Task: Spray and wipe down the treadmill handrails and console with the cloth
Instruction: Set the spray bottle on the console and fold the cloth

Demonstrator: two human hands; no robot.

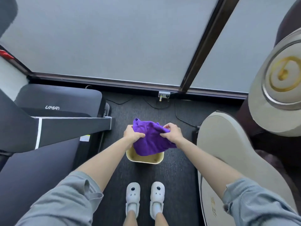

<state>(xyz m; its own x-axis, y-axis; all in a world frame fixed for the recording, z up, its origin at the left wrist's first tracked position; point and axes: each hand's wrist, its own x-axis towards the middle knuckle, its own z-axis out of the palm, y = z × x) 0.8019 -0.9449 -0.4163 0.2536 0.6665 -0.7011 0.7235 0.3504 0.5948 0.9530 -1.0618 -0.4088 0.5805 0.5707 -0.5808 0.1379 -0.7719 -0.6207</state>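
Note:
A purple cloth (150, 139) hangs spread between both my hands, above a pale yellow bin (145, 158) on the dark floor. My left hand (132, 135) grips the cloth's left edge with curled fingers. My right hand (172, 132) pinches its right edge. The black treadmill (57, 124) stands to my left, with a handrail bar (73, 123) reaching toward the cloth. No spray bottle is in view.
A beige massage chair (228, 144) fills the right side. Frosted windows with a dark frame (203, 44) stand ahead, with a wall socket (163, 94) and cables on the carpet below. My feet in grey clogs (145, 199) stand behind the bin.

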